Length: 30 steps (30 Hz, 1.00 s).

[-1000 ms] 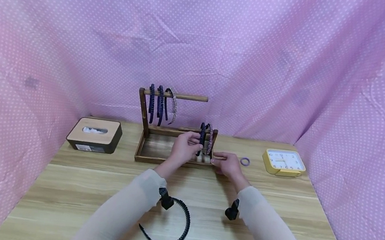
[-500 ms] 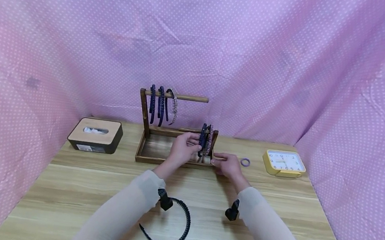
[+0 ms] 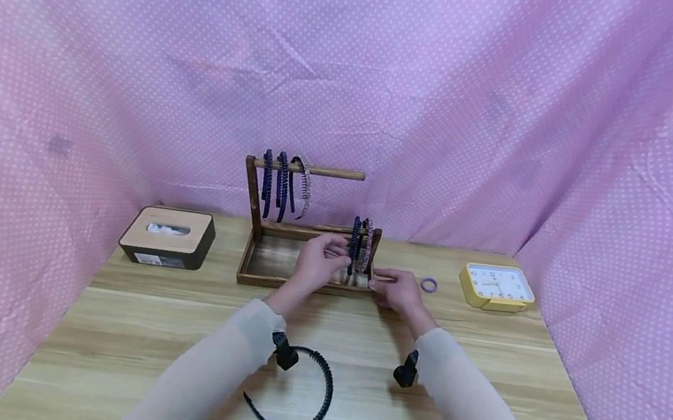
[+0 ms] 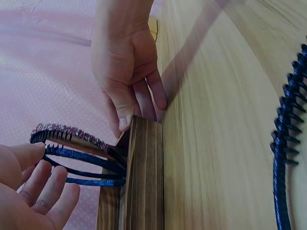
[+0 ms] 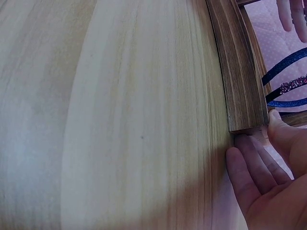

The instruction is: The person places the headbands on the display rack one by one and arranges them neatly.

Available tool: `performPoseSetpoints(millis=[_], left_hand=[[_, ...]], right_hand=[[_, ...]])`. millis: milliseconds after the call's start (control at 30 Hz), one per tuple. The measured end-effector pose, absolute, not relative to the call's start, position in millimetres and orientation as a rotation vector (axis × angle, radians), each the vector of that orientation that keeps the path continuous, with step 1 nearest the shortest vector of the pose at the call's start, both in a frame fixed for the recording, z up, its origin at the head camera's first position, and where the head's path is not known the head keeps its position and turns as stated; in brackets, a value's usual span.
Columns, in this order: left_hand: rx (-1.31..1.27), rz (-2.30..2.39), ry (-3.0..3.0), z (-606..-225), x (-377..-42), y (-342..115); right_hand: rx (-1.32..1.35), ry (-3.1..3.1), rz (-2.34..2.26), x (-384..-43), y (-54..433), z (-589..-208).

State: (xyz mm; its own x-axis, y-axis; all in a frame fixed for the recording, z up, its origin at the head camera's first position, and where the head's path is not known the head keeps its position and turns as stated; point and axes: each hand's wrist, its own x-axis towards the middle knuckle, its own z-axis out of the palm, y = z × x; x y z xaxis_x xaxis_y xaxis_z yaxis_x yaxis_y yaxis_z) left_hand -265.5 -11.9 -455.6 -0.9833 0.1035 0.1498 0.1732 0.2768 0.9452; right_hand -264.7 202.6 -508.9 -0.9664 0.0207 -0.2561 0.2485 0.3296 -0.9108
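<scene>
A dark wooden headband rack (image 3: 262,279) has a tray base, a tall left bar and a low right bar. On the low bar hang a navy headband (image 3: 354,245) and a pink glittery headband (image 3: 368,247), with another blue band between them in the left wrist view. My left hand (image 3: 317,263) is beside these bands, fingers loosely bent and apart, thumb tip (image 4: 41,151) overlapping a toothed band in the left wrist view. My right hand (image 3: 399,290) holds the rack's right end, its thumb (image 5: 274,117) over the edge and fingers against the outer side.
Two navy headbands and a glittery one (image 3: 305,188) hang on the tall bar. A black toothed headband (image 3: 328,392) lies in front, partly under the left wrist. A tissue box (image 3: 168,236) stands left; a purple ring (image 3: 428,285) and yellow clock (image 3: 496,288) are right.
The navy headband has shifted slightly right along the low bar towards the pink one. My left fingers have loosened from it and drawn slightly left. The right hand stays at the rack's end.
</scene>
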Motion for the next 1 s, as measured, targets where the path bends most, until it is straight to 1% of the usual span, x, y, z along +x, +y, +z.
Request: performPoseSetpoints(millis=[233,433,667,1000], left_hand=[[-0.233,-1.791,-2.532,-459.9,-251.1,-36.1],[-0.340,-1.730,-2.609,-458.8,-228.8,-55.3],[-0.458,-1.715,-2.779,-458.6,-191.3,-73.6],[-0.731,-1.709,-2.942,-479.4,-129.8,-90.5]], right_hand=[[0.245,2.379,-1.683,-264.1,203.3,-513.1],[0.254,2.364,-1.670,-266.4,205.2,-510.3],[0.238,2.377,-1.664,-269.6,207.0,-505.2],[0.236,2.369,-1.655,-268.9,206.0,-508.1]])
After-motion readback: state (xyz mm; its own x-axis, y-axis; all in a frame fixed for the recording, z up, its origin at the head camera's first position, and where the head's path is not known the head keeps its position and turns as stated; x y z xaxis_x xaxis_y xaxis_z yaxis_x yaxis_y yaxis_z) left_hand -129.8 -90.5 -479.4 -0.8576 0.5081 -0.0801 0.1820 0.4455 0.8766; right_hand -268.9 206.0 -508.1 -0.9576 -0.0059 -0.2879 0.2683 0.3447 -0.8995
